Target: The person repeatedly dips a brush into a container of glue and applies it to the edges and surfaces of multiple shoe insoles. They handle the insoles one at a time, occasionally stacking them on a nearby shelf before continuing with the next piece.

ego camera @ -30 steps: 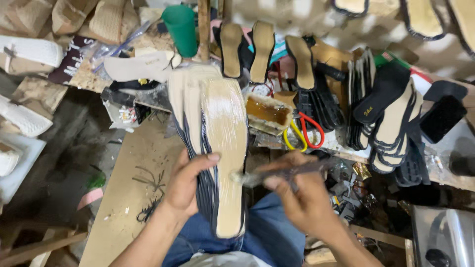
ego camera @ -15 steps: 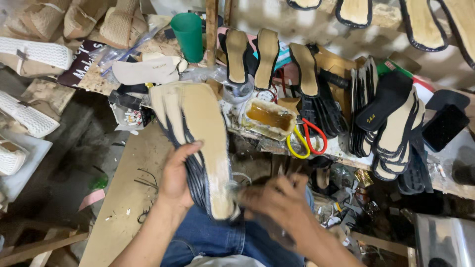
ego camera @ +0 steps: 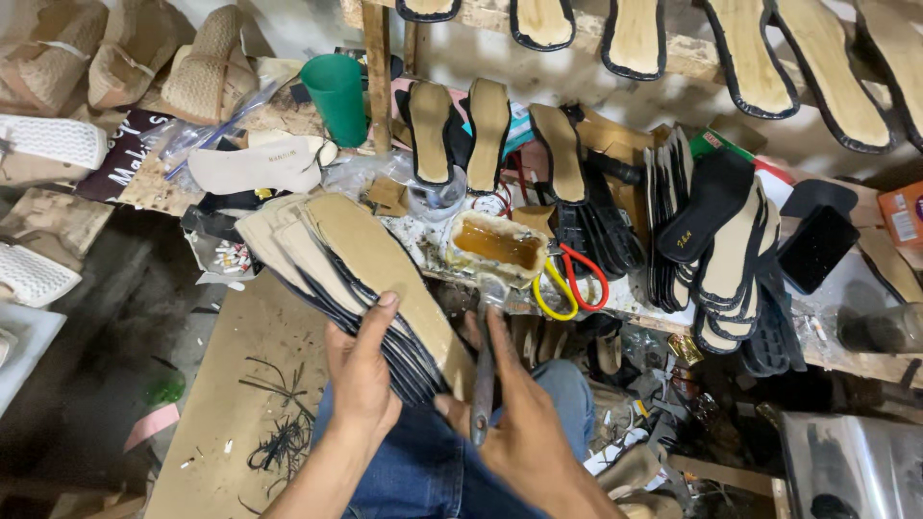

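In the head view, the left hand (ego camera: 361, 370) sits just below the middle of the frame, clenched around a fanned stack of shoe insoles (ego camera: 356, 279). The thumb presses on the top tan insole while the other fingers wrap beneath the dark edges of the stack. The stack runs from the hand up and to the left, its toe ends spreading toward the centre left of the frame, and its heel end comes down close to the right hand.

The right hand (ego camera: 524, 418) lies in the lower middle, just right of the left hand, and grasps a thin brush (ego camera: 484, 370) by its handle. The brush stands nearly upright in the picture, its upper end at the rim of an open tin of amber glue (ego camera: 495, 245), which rests on the cluttered tabletop (ego camera: 846, 298) just above the hand. The brush is just right of the stack's lower end; whether it touches the stack cannot be told.

Scissors with a yellow and a red loop (ego camera: 572, 284) lie just right of the tin. A green cup (ego camera: 338, 96) stands in the upper left-centre. Black-edged soles (ego camera: 731, 250) are piled to the right, and more tan soles (ego camera: 769, 58) hang from a wooden rail along the top. Blue jeans (ego camera: 423, 471) fill the bottom centre, and a brown board (ego camera: 231, 404) lies at lower left.
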A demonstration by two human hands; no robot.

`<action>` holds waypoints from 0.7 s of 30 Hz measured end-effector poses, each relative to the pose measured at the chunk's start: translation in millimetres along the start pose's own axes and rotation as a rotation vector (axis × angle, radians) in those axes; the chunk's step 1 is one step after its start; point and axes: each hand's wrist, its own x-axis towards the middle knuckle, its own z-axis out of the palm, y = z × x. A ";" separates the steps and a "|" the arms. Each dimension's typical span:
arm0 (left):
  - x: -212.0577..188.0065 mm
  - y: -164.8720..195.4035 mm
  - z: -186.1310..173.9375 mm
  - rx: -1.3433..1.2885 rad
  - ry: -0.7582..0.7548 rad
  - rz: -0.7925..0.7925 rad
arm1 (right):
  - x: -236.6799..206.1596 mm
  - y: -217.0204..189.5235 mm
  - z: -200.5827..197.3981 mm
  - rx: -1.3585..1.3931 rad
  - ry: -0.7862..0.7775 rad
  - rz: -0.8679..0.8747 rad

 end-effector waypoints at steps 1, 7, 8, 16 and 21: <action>1.1 -3.3 0.1 0.003 -0.018 0.003 | 2.1 -0.5 -1.3 0.037 -0.004 0.047; 9.5 -9.4 4.7 0.105 -0.176 0.129 | 13.9 11.3 -15.2 0.535 0.137 0.218; 12.3 -6.5 5.9 0.118 -0.187 0.129 | 16.2 14.5 -21.3 0.572 0.177 0.281; 7.3 30.0 -7.7 -0.122 -0.141 -0.396 | 96.2 100.5 -109.0 -0.173 0.613 0.034; -3.7 27.5 -15.4 -0.036 -0.108 -0.374 | 148.2 157.1 -133.5 -0.668 0.478 0.244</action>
